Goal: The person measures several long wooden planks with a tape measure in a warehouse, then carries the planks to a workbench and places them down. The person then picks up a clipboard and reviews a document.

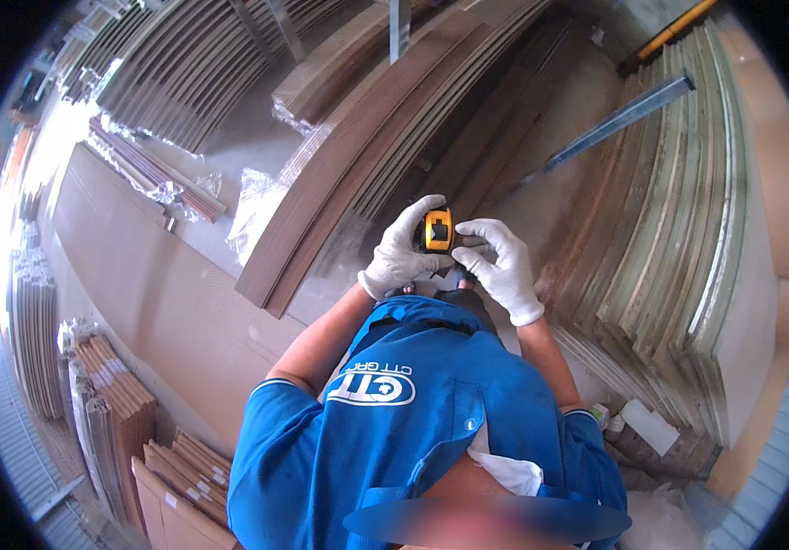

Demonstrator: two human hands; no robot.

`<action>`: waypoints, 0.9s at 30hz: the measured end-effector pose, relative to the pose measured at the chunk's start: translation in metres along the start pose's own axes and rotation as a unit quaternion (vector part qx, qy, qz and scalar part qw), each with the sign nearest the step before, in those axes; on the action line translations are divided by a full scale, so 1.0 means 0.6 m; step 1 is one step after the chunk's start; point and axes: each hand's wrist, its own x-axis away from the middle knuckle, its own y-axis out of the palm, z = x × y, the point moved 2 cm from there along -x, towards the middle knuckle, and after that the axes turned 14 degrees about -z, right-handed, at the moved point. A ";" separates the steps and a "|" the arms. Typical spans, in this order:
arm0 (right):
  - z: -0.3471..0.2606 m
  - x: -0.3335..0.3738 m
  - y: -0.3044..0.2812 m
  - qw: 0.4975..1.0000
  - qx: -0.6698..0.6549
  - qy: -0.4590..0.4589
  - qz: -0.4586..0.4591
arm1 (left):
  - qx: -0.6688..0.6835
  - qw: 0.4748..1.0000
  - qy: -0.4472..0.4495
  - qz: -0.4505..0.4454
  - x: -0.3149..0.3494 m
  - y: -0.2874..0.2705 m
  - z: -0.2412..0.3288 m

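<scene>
A yellow and black tape measure (438,233) is held up in front of my body. My left hand (396,260), in a white glove, wraps round its left side and underside. From the other side my right hand (504,268), gloved alike, bends its thumb and fingers in against the tape measure's right edge. Whether any blade is drawn out between them I cannot make out. Below the hands are the blue shirt and dark legs of my own body.
Long brown boards (358,165) lie stacked ahead to the left. Pale, thick-edged panels (678,229) stand stacked on the right. A metal post (619,122) slants near them. Cardboard-coloured sheets (174,302) cover the left side, with brown packages (119,385) at lower left.
</scene>
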 end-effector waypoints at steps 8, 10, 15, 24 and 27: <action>-0.009 -0.003 0.007 0.983 0.177 -0.045 0.031 | -0.024 0.999 0.008 -0.028 -0.006 0.009 0.011; -0.002 -0.001 0.007 0.976 0.213 -0.034 0.001 | -0.040 0.999 0.009 -0.033 -0.006 0.011 0.009; 0.019 0.008 -0.007 0.999 -0.027 0.037 0.013 | 0.023 0.998 -0.025 -0.047 -0.005 0.012 0.003; 0.038 0.011 -0.016 0.988 0.155 -0.015 0.018 | -0.094 0.987 -0.003 -0.133 0.001 0.024 0.006; 0.051 0.015 -0.011 0.995 0.081 0.053 0.003 | -0.098 0.978 -0.017 -0.181 0.004 0.030 0.011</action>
